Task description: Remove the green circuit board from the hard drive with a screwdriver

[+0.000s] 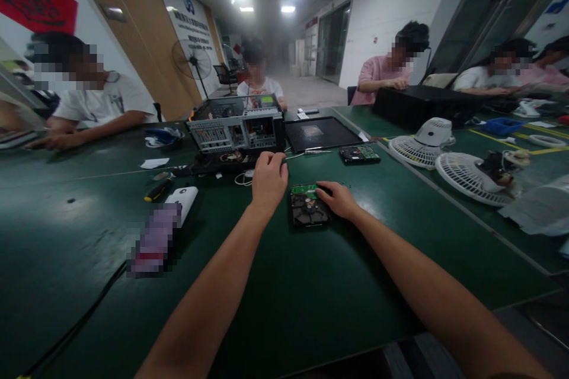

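A hard drive (310, 213) lies on the green table in front of me, its green circuit board facing up. My right hand (341, 200) is at its upper right corner, thumb and fingers bent against the board and edge. To the left and a little farther off, my left hand (269, 182) is closed, fingers curled; a dark bit shows by its fingertips, too small to name. Just beyond that hand stands an open computer case (235, 130) with its metal frame exposed. A thin white cable (243, 178) lies beside the left hand.
A second hard drive (359, 154), a screwdriver (318, 152) and a black panel (323, 132) lie farther back. On the left are a yellow-black tool (159, 189) and a white device (186, 201), partly blurred. White fan parts (415, 148) stand right. Several people sit around the table.
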`<state>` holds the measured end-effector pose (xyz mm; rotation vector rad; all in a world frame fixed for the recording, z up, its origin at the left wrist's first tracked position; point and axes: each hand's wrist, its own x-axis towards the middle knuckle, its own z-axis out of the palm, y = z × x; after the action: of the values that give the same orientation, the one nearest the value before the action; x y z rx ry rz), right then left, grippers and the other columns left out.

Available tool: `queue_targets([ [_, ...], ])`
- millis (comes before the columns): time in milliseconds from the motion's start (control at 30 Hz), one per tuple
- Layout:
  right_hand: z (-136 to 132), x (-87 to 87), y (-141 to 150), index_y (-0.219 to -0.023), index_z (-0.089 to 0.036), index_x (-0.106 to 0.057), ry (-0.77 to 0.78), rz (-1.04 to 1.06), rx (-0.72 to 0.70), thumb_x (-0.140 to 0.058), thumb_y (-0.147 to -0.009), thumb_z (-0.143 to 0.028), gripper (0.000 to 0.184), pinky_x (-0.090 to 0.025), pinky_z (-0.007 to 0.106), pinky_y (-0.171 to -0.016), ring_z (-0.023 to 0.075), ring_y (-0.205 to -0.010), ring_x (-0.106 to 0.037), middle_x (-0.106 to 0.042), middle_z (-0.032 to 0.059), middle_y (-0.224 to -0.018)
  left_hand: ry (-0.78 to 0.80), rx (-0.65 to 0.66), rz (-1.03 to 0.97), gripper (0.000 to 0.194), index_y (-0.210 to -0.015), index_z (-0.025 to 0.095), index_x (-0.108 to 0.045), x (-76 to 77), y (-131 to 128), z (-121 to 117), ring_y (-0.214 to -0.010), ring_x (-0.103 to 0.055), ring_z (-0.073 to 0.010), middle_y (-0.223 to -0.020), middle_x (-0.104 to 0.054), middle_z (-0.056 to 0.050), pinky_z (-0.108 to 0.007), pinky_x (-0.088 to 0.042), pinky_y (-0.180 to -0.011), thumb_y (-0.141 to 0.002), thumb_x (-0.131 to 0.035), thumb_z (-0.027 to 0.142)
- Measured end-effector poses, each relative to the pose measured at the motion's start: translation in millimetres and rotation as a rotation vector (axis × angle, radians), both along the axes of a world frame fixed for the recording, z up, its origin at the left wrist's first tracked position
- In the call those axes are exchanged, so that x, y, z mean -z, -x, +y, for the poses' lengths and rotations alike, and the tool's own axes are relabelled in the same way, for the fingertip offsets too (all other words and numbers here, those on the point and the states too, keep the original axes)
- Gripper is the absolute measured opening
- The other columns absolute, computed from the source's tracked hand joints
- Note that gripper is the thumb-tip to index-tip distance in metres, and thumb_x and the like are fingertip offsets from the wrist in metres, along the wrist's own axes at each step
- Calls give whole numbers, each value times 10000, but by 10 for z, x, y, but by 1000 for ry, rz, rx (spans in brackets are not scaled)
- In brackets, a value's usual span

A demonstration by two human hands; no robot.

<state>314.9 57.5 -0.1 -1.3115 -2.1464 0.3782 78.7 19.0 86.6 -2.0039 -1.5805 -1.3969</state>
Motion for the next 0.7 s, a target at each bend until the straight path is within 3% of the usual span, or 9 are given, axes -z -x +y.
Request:
queue_targets([
  [400, -12, -18, 10, -1288, -214, -675, 1, -10, -3, -555, -966, -442, 412, -473, 395, -1060, 272, -1226, -626, -684, 76, -1310, 119, 85, 84, 237, -1105, 196, -616, -99, -26, -57, -1058, -642, -243, -1154, -643, -94, -387, -541, -944, -903, -553, 89],
  [700, -4, -15, 8, -1298, -207, -667, 6, -27, -4, -550, -972, -446, 422, -471, 397, -1059, 273, -1225, -626, -678, 84, -1320, 86, 151, -41, 206, -995, 211, -557, -5, -45, 0, -1011, -657, -234, -1060, -654, -74, -383, -558, -873, -868, -719, 219],
])
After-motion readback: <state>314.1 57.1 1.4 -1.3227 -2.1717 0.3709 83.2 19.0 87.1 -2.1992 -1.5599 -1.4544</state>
